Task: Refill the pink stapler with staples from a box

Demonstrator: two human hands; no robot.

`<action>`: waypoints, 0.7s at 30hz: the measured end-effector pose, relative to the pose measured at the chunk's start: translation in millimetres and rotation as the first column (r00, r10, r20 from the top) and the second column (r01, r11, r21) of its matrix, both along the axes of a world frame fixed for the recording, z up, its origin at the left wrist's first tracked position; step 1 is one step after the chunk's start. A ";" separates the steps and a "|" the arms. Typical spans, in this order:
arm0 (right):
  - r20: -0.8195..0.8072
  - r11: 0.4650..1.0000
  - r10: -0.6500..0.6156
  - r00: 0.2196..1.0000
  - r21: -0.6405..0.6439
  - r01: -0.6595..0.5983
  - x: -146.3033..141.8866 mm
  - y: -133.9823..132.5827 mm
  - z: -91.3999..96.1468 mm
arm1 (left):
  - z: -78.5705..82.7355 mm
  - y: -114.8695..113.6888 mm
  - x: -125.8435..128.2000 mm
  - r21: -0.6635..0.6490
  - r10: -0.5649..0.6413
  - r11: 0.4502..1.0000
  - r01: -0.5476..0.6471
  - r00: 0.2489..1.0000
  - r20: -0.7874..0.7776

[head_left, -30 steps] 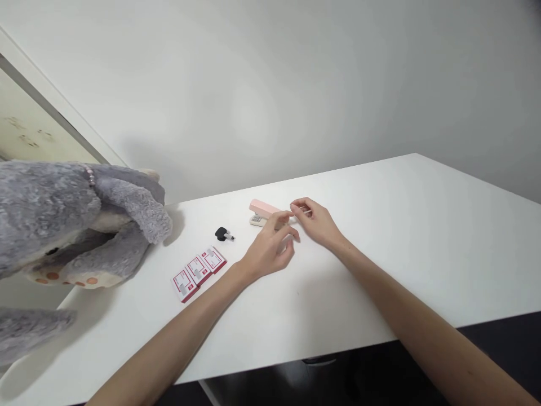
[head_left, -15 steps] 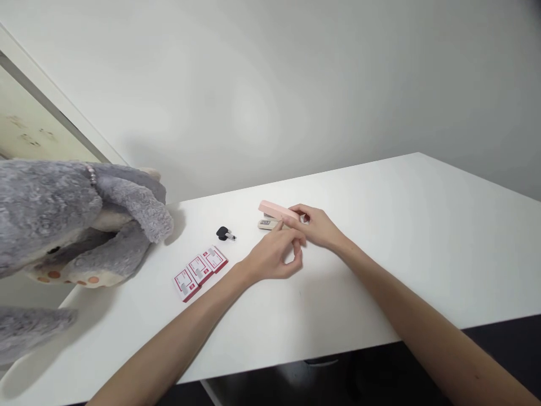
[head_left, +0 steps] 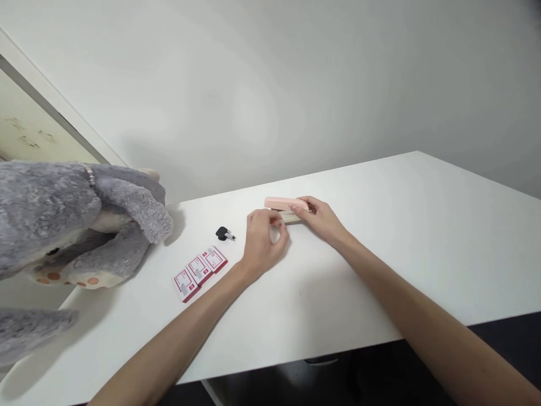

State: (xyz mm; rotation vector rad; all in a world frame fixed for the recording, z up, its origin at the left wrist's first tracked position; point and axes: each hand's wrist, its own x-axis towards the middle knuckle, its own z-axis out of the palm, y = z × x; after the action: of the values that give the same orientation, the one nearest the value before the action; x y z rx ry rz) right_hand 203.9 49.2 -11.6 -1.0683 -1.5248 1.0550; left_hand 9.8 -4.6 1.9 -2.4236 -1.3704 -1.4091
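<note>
A pink stapler [head_left: 282, 203] is lifted just above the white table [head_left: 380, 254], near its middle. My right hand [head_left: 323, 219] grips its right end with curled fingers. My left hand [head_left: 262, 241] hovers just left of and below the stapler, fingers curled in a loose pinch; what it holds, if anything, is hidden. Three red-and-white staple boxes [head_left: 198, 273] lie in a row to the left of my left hand. A small black object with a metal tip [head_left: 224, 233] lies behind them.
A large grey plush toy [head_left: 67, 220] sits on the table's left end. A plain white wall rises behind the table. The table's front edge runs near my forearms, with dark floor below.
My right hand has raised the stapler off the table and levelled it. My left hand has drawn back to the left and curled its fingers tighter.
</note>
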 end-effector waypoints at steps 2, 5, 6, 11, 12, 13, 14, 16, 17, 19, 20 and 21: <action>-0.073 0.999 0.013 0.997 -0.033 -0.016 0.5 0.5 0.4 | -2.4 6.1 -2.9 -0.026 0.156 0.988 -0.154 0.976 0.150; -0.177 0.996 0.040 0.983 -0.076 -0.054 0.0 -0.8 2.1 | -4.2 14.2 -7.1 -0.209 0.243 0.961 -0.183 0.918 0.314; -0.209 0.994 0.050 0.977 -0.085 -0.069 -0.3 -1.5 2.7 | -3.8 16.0 -8.0 -0.294 0.235 0.947 -0.132 0.907 0.349; -0.298 0.981 0.120 0.947 -0.109 -0.158 -1.9 -4.8 4.9 | 0.6 18.0 -9.6 -0.460 0.071 0.871 0.170 0.885 0.461; -0.305 0.978 0.135 0.943 -0.111 -0.176 -2.2 -5.1 5.1 | 1.1 17.7 -9.5 -0.447 0.052 0.874 0.192 0.877 0.477; -0.309 0.975 0.148 0.939 -0.116 -0.191 -2.4 -5.4 5.1 | 1.4 17.6 -9.4 -0.434 0.041 0.878 0.203 0.871 0.490; -0.312 0.972 0.156 0.937 -0.122 -0.203 -2.7 -5.5 5.1 | 1.6 17.5 -9.3 -0.424 0.034 0.881 0.209 0.867 0.498; -0.308 0.968 0.162 0.937 -0.135 -0.212 -3.4 -5.8 5.0 | 2.0 17.4 -9.0 -0.416 0.029 0.884 0.212 0.865 0.502; -0.303 0.967 0.163 0.939 -0.138 -0.213 -3.9 -6.2 5.3 | 2.4 17.2 -8.9 -0.416 0.034 0.886 0.204 0.867 0.497; -0.275 0.969 0.164 0.947 -0.133 -0.207 -5.1 -7.9 6.9 | 3.5 16.6 -8.7 -0.420 0.046 0.889 0.183 0.876 0.479; -0.245 0.971 0.167 0.955 -0.129 -0.203 -5.8 -9.3 8.3 | 4.0 16.0 -8.5 -0.424 0.045 0.888 0.180 0.882 0.469; -0.202 0.971 0.172 0.964 -0.130 -0.200 -6.4 -11.0 10.2 | 4.5 15.3 -8.4 -0.426 0.037 0.886 0.184 0.887 0.460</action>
State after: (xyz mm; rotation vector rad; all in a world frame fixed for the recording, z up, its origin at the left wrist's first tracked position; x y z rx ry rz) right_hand 197.6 38.2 -1.4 -0.9075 -1.4297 1.3807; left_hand 1.4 10.8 6.5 -2.5240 -1.9259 -1.9718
